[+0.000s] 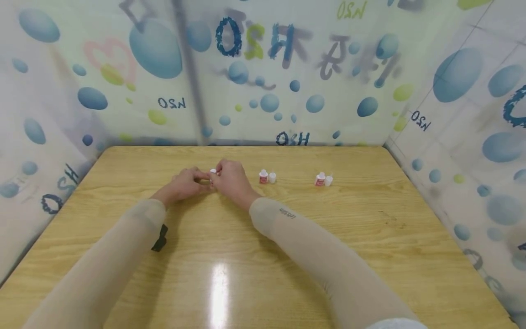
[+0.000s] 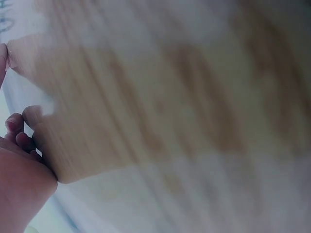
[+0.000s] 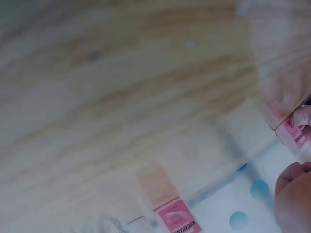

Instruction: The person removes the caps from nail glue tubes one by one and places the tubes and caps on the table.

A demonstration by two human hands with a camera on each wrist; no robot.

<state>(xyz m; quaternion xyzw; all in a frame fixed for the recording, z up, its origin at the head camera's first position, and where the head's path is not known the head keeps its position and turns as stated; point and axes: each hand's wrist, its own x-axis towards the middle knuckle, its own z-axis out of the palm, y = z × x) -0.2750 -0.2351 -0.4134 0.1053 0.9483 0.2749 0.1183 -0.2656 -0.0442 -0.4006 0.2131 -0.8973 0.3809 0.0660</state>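
Note:
Toward the back of the table, left of centre, both hands meet at a small bottle (image 3: pixel 294 135) with a pink label. My left hand (image 1: pixel 186 183) holds its body, thumb and fingers on either side. From the other side my right hand (image 1: pixel 232 179) pinches at the bottle's white top (image 1: pixel 213 171), and its fingers cover much of it. The right wrist view shows a thumb over the label and my curled right hand (image 3: pixel 294 196) beside the bottle. In the left wrist view only part of my left hand (image 2: pixel 22 179) appears, at the edge.
To the right stand two similar bottles, one nearer (image 1: pixel 263 177) and one farther (image 1: pixel 320 179). Each has a small white cap-like piece, nearer (image 1: pixel 272 177) and farther (image 1: pixel 328 181), beside it. A black strap-like piece (image 1: pixel 160 238) shows by my left forearm. A patterned curtain (image 1: pixel 263 123) borders the wooden table (image 1: pixel 296 283).

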